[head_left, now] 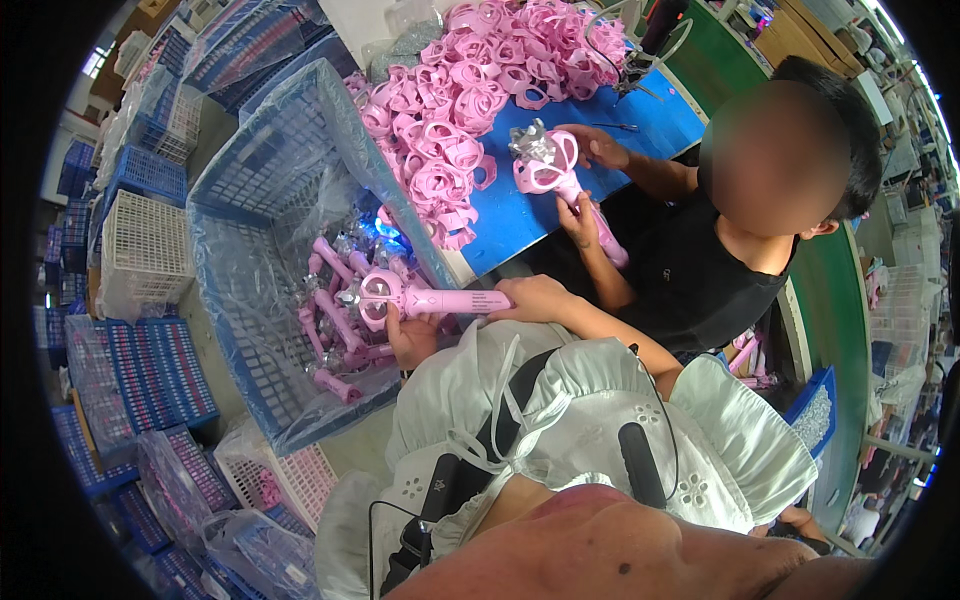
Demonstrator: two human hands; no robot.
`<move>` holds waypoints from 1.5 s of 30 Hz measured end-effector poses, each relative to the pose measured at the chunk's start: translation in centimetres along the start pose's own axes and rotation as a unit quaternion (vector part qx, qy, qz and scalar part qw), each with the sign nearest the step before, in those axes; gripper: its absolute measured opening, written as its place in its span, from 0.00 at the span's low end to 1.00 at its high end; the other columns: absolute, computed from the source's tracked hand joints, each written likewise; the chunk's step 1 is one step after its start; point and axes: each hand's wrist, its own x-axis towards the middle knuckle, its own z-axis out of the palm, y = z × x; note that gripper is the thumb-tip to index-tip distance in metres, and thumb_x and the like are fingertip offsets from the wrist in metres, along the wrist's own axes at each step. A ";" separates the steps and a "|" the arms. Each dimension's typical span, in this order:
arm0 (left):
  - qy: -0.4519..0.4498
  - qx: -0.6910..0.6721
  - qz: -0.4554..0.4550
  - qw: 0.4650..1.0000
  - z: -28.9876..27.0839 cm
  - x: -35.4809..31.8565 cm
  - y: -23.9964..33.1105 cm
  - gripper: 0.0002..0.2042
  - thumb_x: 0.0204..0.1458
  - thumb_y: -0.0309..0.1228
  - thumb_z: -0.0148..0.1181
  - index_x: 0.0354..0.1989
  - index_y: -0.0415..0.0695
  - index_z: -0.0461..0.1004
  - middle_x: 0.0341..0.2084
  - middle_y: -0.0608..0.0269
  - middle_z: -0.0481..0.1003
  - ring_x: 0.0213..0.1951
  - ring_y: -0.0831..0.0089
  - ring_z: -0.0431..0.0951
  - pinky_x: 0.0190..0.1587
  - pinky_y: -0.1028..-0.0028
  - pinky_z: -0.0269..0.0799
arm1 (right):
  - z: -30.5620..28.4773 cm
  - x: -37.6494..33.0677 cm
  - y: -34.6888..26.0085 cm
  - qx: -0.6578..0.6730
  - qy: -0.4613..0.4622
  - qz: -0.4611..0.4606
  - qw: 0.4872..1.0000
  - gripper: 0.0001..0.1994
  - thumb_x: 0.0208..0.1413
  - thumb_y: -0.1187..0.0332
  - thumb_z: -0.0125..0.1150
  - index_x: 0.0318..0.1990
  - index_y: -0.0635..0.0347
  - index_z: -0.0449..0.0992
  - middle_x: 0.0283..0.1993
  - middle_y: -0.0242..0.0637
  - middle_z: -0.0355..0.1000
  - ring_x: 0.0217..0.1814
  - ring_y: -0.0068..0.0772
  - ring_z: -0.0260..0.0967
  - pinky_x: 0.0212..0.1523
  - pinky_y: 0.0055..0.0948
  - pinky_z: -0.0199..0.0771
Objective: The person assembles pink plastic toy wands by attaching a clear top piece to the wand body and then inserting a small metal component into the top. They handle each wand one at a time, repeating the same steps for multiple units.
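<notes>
A pink toy wand (pixel 455 301) with a ring-shaped head and a clear piece inside it lies level across my front. My right hand (pixel 540 299) is closed round the end of its handle. Below the head, my left hand (pixel 413 341) holds the wand with fingers against its underside. Just left of my hands is a large blue plastic basket (pixel 225 215) lined with clear film. Inside it lie several pink wand handles (pixel 340 318) with clear tops, and one blue light glows among them.
Beyond the basket, a pile of pink ring-shaped parts (pixel 470 90) covers much of a blue-topped table (pixel 520 225). At right, a co-worker holds another pink wand (pixel 548 172) with a silvery top. Stacked crates (pixel 150 245) and film-covered trays (pixel 160 375) stand at left.
</notes>
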 end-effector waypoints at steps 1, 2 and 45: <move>0.002 0.002 -0.003 1.000 0.0 0.0 0.0 0.23 0.56 0.48 0.49 0.56 0.47 0.63 0.52 0.60 0.69 0.53 0.60 0.69 0.55 0.54 0.65 | 0.0 0.0 0.0 0.002 0.002 -0.001 1.000 0.28 0.47 0.40 0.55 0.38 0.60 0.73 0.33 0.47 0.74 0.36 0.49 0.73 0.37 0.43 0.71; 0.003 0.000 -0.004 1.000 0.1 0.0 0.0 0.23 0.56 0.48 0.49 0.56 0.47 0.63 0.52 0.60 0.69 0.53 0.59 0.69 0.55 0.54 0.65 | 0.1 0.0 0.0 0.000 0.002 0.000 1.000 0.28 0.47 0.40 0.55 0.38 0.60 0.73 0.33 0.46 0.74 0.36 0.49 0.73 0.37 0.43 0.71; -0.224 0.415 -0.101 0.876 9.5 4.4 -7.2 0.23 0.58 0.34 0.53 0.60 0.49 0.56 0.50 0.66 0.66 0.52 0.75 0.67 0.51 0.74 0.63 | -5.5 1.0 -1.5 0.249 0.370 0.023 0.894 0.25 0.49 0.52 0.63 0.45 0.66 0.71 0.31 0.51 0.74 0.34 0.47 0.75 0.36 0.35 0.73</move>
